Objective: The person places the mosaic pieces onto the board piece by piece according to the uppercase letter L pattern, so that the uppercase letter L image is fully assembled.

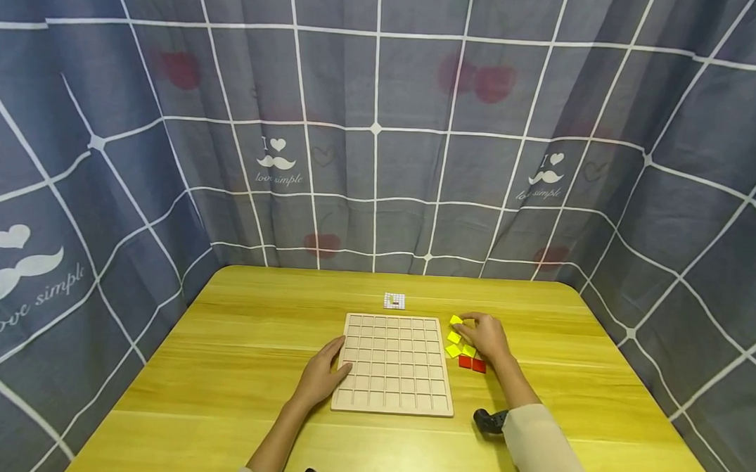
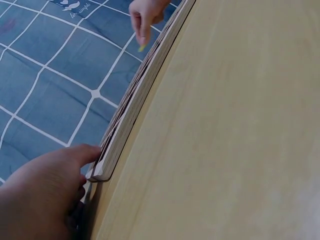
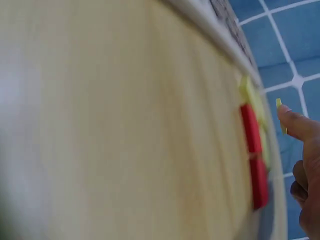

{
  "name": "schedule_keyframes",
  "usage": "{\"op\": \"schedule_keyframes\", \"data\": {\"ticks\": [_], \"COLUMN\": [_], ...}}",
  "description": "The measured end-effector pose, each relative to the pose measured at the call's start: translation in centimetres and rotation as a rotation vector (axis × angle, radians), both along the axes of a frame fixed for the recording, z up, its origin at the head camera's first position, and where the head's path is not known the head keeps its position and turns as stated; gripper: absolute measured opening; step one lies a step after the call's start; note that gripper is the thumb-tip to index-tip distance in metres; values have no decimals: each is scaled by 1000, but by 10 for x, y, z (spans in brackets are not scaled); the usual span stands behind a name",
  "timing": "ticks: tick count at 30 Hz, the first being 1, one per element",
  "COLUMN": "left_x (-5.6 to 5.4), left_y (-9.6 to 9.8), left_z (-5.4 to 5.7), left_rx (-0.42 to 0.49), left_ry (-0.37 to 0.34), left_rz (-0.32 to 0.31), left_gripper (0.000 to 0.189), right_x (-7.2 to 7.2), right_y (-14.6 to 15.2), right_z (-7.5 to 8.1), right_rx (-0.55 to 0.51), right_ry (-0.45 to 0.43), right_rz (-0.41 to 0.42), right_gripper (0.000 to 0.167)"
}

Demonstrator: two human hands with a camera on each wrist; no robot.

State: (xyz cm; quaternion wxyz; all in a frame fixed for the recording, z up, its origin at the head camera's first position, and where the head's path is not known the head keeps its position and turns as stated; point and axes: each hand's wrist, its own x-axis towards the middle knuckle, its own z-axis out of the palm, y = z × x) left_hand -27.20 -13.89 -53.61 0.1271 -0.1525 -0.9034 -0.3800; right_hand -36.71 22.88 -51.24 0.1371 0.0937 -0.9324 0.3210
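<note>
Resting left hand (image 1: pixel 319 378) against the left side of the grooved wooden grid board (image 1: pixel 391 370), spreading thumb over the rim and laying fingers along the outer edge, apparently steadying rather than gripping. Finding the board flat on the wood-grain tabletop (image 1: pixel 232 384), between left hand and right hand (image 1: pixel 489 337). Recording two red tiles (image 1: pixel 465 362), side by side, on the near side of the right hand. Noting three loose yellow tiles (image 1: pixel 452 350) just beyond the red pair, between that hand and the board's right edge. With the right hand, pinching one yellow tile (image 2: pixel 141 48) between thumb and finger, not touching the board. Seeing no tile in any cell; judging work as barely starting, with one tile in grip and five lying outside the grid. Not ruling out further tiles beneath the right hand. Observing, beyond both hands, a small gridded white card (image 1: pixel 394 301), bearing a central mark too small to read; farther off, viewing a blue-grey checked curtain (image 1: pixel 406 163).
</note>
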Motion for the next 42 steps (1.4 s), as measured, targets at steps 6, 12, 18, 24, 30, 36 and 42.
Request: {"op": "schedule_keyframes", "data": {"ticks": [6,12,18,24,30,36,42], "left_x": [2,5,6,6,6,6,4], "left_y": [0,0,0,1,2,2,1], "left_z": [1,2,1,0,-1,-1,-2], "left_rx": [-29,-55,-67,-60,-57,-62,-70], "left_ry": [0,-2,3,2,-1,3,2], "left_rz": [18,15,23,12,3,5,2], "left_gripper": [58,57,56,53,52,51,50], "right_x": [1,9,8,4,1,0,-1], "right_y": [-35,-81,-115,-134,-140,-142,-143], "right_z": [13,11,7,3,-1,-4,-5], "right_rx": [-75,-93,-58,10,70,57,60], "right_ry": [39,-2,0,-19,-31,-60,-31], "right_rz": [129,257,316,314,317,338,346], "right_gripper": [30,29,31,32,30,29,29]}}
